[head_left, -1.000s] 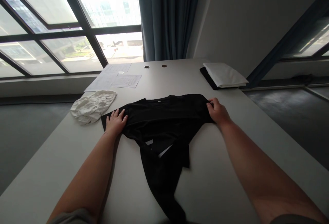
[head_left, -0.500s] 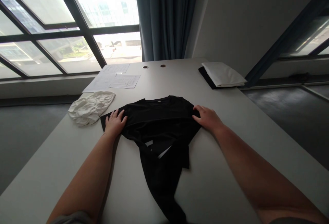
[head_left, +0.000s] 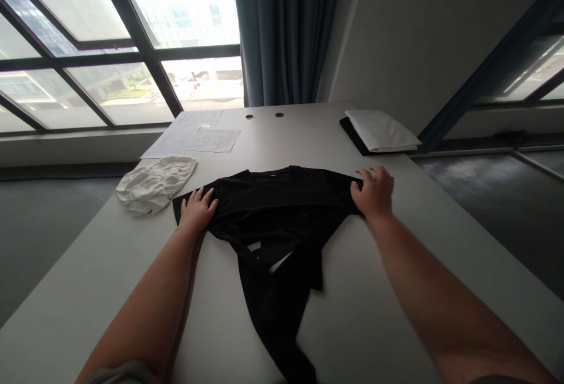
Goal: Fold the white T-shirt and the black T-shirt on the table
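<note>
A black short-sleeved T-shirt (head_left: pixel 282 202) lies on the white table, collar at the far side. Its lower part is bunched and twisted into a narrow strip that runs toward me. Flat on the left sleeve rests my left hand (head_left: pixel 198 209), open with fingers spread. My right hand (head_left: pixel 374 193) is at the outer end of the right sleeve; its thumb touches the cloth and its fingers are bent but apart. A white print shows in part among the folds near the shirt's middle.
A crumpled white cloth (head_left: pixel 156 185) lies left of the shirt. Paper sheets (head_left: pixel 214 140) are at the far left of the table (head_left: pixel 379 302). Folded white fabric (head_left: pixel 382 130) sits over a black folded piece (head_left: pixel 353 137) at the far right. Windows and a curtain (head_left: pixel 286 32) stand behind.
My right hand has moved outward to the right, and the right sleeve now stretches out straighter and farther. My left hand has stayed in place on the left sleeve.
</note>
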Demonstrator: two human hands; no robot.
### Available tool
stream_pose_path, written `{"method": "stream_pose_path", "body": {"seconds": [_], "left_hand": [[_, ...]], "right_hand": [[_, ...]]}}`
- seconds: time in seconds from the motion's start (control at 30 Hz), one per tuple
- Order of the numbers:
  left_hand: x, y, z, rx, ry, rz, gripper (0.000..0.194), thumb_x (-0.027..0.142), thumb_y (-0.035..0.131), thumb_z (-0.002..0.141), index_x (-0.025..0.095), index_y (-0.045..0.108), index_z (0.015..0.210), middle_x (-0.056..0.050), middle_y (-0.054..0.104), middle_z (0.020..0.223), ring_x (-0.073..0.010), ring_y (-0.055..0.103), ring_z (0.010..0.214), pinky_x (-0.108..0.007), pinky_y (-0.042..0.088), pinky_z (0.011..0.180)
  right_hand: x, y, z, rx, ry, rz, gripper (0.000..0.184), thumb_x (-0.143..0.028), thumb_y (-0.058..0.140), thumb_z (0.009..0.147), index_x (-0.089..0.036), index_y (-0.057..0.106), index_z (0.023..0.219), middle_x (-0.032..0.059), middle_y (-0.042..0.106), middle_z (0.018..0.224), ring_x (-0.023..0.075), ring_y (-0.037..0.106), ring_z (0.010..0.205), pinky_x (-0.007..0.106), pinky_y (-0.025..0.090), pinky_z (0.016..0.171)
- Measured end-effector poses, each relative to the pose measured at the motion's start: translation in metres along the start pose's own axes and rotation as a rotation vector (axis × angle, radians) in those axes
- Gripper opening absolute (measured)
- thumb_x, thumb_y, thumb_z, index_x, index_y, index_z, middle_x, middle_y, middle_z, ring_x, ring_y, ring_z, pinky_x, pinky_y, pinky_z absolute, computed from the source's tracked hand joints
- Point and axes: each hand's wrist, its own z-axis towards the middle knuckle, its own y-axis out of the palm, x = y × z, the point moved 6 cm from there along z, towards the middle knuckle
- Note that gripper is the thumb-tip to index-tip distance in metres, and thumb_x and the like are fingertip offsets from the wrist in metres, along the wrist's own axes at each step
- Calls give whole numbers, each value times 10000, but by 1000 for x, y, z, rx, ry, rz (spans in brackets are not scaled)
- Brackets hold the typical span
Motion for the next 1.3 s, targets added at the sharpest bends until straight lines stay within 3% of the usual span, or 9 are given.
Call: {"method": "stream_pose_path", "body": {"seconds": [0.17,0.37,0.57,0.7,0.83,0.93,1.07,1.17,1.3], "left_hand": [[0,3,1,-66,-4,18,649,538,283,1050,310,301,1657,-78,210,1743,-332,184,1604,-623,181,1262],[5,7,11,-99,-36,7,664,579,259,1047,341,256,1666,-71,169,1752,-346,149,1610,-643,154,1257],[23,7,52,-38,58,-22,655,589,293,1042,345,313,1649,-68,226,1740,-347,172,1604,-642,159,1251],[32,0,91,7,62,-80,627,564,377,1028,306,434,1597,-95,319,1706,-343,254,1573,-597,194,1248],[34,-22,98,289,8,-196,515,450,461,1014,185,623,1425,-175,493,1571,-361,409,1460,-539,309,1188],[33,-35,74,466,49,-341,432,402,422,1036,204,667,1332,-140,568,1477,-321,489,1374,-491,348,1160],[44,-48,11,504,294,-445,391,380,398,1056,221,671,1286,-106,637,1366,-280,546,1297,-463,377,1150],[74,-53,-59,347,656,-390,364,365,507,1021,265,648,1342,-89,636,1391,-280,543,1324,-478,375,1161],[118,-49,-151,97,1045,-297,566,324,571,995,317,463,1551,-76,518,1570,-294,447,1454,-517,275,1246]], "right_hand": [[-32,48,-27,-512,-24,-68,674,-576,386,1014,-212,465,1575,179,382,1651,394,335,1512,627,257,1210],[4,64,-14,-660,163,-160,764,-694,223,1019,-296,270,1669,95,175,1750,400,181,1585,587,171,1258],[21,74,14,-574,181,-136,755,-688,266,1016,-278,354,1643,110,243,1730,410,235,1564,616,189,1242],[17,73,36,-405,126,-38,606,-460,359,1028,-157,574,1507,158,473,1605,364,396,1486,534,289,1227],[1,49,46,-125,26,103,464,-281,409,969,-104,757,1219,194,649,1398,327,504,1372,505,340,1206],[-24,21,30,4,-145,276,371,-280,445,969,-185,778,1102,156,697,1263,317,566,1261,523,388,1161],[-68,-23,-23,-29,-320,461,246,-283,522,975,-225,751,1044,117,692,1139,290,608,1145,486,461,1079],[-105,-50,-78,-245,-474,553,211,-257,528,991,-234,731,1041,100,686,1096,264,620,1079,440,503,1000],[-131,-66,-136,-473,-586,490,322,-305,671,934,-258,694,1251,111,657,1251,296,599,1158,486,481,1035]]}}
